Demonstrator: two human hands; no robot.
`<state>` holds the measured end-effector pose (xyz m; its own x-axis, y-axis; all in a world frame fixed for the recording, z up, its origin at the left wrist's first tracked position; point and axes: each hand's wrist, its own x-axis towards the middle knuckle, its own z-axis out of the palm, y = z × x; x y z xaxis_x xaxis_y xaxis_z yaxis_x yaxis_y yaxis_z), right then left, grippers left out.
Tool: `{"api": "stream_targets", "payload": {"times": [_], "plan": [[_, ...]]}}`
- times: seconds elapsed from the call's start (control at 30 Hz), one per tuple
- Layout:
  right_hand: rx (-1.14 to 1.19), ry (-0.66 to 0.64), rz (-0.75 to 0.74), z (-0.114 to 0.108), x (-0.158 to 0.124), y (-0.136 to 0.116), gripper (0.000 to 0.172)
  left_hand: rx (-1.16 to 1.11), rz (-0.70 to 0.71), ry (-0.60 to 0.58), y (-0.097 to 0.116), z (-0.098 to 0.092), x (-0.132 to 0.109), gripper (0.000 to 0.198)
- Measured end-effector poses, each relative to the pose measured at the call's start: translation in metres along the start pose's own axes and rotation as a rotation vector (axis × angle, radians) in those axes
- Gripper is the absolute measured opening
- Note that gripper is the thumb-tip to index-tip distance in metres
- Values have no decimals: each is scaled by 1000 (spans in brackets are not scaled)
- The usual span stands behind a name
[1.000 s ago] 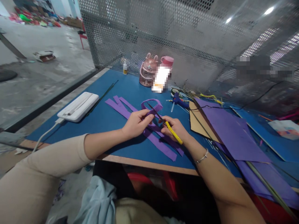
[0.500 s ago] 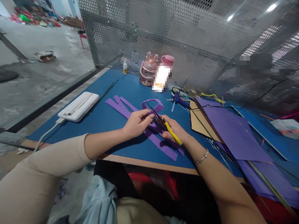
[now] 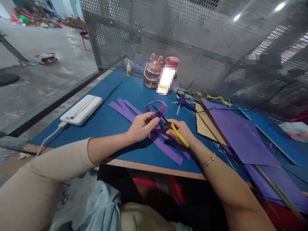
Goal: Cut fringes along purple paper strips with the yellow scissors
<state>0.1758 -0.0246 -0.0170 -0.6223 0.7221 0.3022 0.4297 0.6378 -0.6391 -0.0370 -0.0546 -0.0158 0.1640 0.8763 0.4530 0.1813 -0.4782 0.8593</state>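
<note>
Between thumb and fingers, my left hand [image 3: 143, 127] pinches a purple strip [image 3: 161, 110], whose far part curls up in a loop. My right hand [image 3: 181, 131] is closed around yellow-handled scissors [image 3: 179, 134]. Their dark blades point up and left, lying across the held strip just right of my left fingertips. Under both hands, more purple strips [image 3: 166, 149] lie crossed on the blue tabletop [image 3: 139, 154]. My left hand and forearm cover part of them. The grip of my right fingers inside the handles is partly hidden.
A white power bank [image 3: 81, 109] with a cable lies at left. Behind stand a small bottle [image 3: 129, 68], a pink animal-shaped bottle [image 3: 152, 71] and a lit phone [image 3: 166, 79]. A blue glue gun [image 3: 186, 103] and purple sheets [image 3: 240, 138] are at right, before a perforated metal panel [image 3: 192, 38].
The scissors have tilted slightly, their handles closer together and shifted a little to the right. My right fingers have shifted with them. My left hand stays almost still on the strip.
</note>
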Motion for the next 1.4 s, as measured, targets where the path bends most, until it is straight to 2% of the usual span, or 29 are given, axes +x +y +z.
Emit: {"api": "stream_targets", "payload": {"times": [0.07, 0.2, 0.27, 0.53, 0.73, 0.9, 1.2, 1.27, 1.4], "plan": [[-2, 0, 14, -1, 0, -2, 55, 3, -11, 3, 0, 0, 0, 30], [33, -62, 18, -3, 1, -3, 79, 29, -15, 20, -1, 0, 1, 32], [62, -103, 2, -2, 1, -2, 84, 20, -10, 27, -2, 0, 1, 31], [102, -140, -32, -1, 0, -4, 79, -11, -4, 47, -6, 1, 0, 33], [86, -130, -35, -1, 1, -8, 77, 28, 13, 40, -1, 0, 0, 31], [73, -75, -11, 0, 1, -6, 66, 55, 27, 18, 2, -1, 0, 30], [35, 18, 32, -1, 1, -6, 43, 15, -20, 54, -2, 0, 1, 32], [23, 18, 60, 0, 1, -6, 47, -2, -34, 62, -4, 0, 1, 32], [12, -45, 34, 0, 0, -3, 72, -4, -40, 84, -5, 0, 1, 33]]}}
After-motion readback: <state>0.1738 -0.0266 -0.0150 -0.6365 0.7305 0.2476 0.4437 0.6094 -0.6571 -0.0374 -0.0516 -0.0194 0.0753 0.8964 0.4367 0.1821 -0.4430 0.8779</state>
